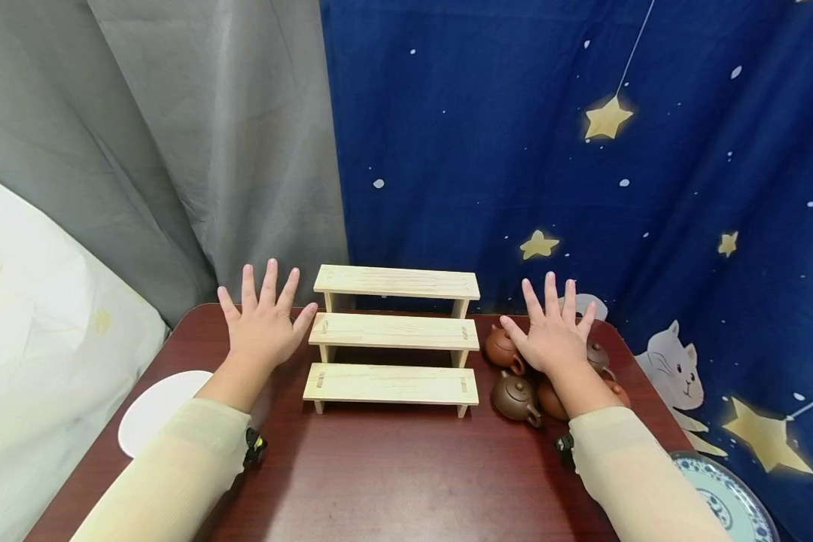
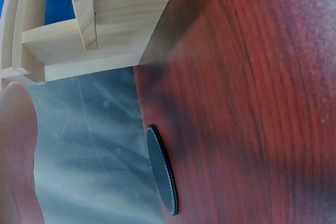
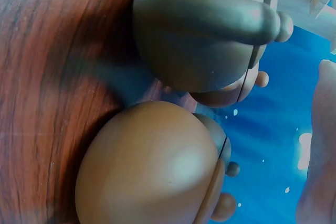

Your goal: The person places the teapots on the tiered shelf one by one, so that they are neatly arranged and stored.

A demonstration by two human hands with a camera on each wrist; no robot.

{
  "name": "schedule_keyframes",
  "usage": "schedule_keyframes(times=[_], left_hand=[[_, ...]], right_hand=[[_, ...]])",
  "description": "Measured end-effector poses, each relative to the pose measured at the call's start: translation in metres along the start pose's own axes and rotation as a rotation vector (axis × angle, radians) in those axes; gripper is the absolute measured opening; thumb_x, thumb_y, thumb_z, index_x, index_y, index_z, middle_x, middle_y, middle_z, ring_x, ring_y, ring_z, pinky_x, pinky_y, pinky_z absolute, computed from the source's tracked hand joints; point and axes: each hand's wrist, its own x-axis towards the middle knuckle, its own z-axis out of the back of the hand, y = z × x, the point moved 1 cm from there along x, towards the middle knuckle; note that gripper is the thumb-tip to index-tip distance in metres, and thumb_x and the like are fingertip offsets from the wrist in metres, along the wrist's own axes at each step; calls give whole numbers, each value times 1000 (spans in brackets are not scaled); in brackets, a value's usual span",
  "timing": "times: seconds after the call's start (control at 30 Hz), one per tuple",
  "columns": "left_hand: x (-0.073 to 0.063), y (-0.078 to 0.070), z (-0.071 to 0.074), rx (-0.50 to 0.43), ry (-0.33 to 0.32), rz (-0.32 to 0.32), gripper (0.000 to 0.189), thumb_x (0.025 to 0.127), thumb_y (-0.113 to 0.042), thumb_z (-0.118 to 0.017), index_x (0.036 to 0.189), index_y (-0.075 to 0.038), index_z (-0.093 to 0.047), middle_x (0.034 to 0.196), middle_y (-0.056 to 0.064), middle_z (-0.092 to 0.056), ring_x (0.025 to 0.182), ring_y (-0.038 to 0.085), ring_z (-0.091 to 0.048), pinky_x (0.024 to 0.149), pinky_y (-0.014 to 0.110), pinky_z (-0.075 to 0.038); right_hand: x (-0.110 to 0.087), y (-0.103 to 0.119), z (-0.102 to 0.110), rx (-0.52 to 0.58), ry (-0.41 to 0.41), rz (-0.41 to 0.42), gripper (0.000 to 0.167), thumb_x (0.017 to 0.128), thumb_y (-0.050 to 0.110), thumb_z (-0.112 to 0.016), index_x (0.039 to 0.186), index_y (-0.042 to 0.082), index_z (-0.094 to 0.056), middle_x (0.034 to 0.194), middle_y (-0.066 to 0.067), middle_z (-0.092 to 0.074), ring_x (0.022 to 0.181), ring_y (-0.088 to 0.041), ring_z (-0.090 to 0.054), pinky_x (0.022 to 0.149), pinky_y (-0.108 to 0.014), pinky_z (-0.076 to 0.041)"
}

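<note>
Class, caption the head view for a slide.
Outspread left hand and right hand flank a stand, teapots near the right one.

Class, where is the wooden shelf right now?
In the head view, the wooden shelf stands on the table near its far edge, just left of the teapots.

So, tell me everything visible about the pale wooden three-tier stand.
The pale, wooden-looking three-tier stand has flat rectangular boards on supports, stepping up toward the back like stairs. Grain shows, with darker joint marks near both ends of the lower two boards. It stands upright on the reddish-brown table. The left hand, fingers spread, is near its left side; whether the thumb touches it is unclear.
</note>
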Motion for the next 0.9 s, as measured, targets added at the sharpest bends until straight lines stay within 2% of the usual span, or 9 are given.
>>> schedule_keyframes(times=[0.27, 0.43, 0.6, 0.73, 0.9], left_hand=[[-3, 4, -4, -13, -9, -1, 87, 101, -84, -12, 173, -37, 0, 181, 3, 17, 165, 39, 26, 119, 79, 22], [-3, 6, -7, -46, -28, -4, 87, 101, -84, -11, 173, -37, -1, 181, 1, 19, 164, 34, 31, 121, 78, 19], [-8, 4, -4, -97, -59, -18, 84, 103, -81, -15, 174, -34, -7, 183, 6, 8, 167, 40, 17, 125, 78, 7], [-18, 0, 2, -190, -83, -30, 81, 107, -74, -22, 174, -29, -13, 182, 14, -8, 168, 44, 3, 126, 77, -4], [-37, -4, 4, -397, -111, -69, 75, 112, -61, -33, 172, -18, -24, 176, 20, -27, 166, 47, -10, 125, 76, -17]], right_hand=[[-3, 2, 1, 2, -5, 7, 91, 102, 82, -35, 173, 36, -3, 179, -7, 23, 161, -35, 36, 120, -81, 15], [-7, 2, 4, 26, -5, 12, 91, 101, 83, -32, 174, 34, -5, 180, -7, 21, 163, -37, 32, 121, -79, 16], [-12, -3, 6, 48, -21, 18, 90, 102, 83, -30, 173, 36, -1, 180, -5, 21, 165, -37, 26, 122, -78, 16], [-19, -9, 10, 85, -61, 26, 89, 103, 81, -31, 174, 34, -4, 181, -3, 18, 167, -40, 16, 123, -79, 9], [-33, -16, 16, 179, -113, 57, 86, 105, 73, -40, 174, 30, -10, 183, -9, 2, 167, -44, -3, 121, -82, -7]])
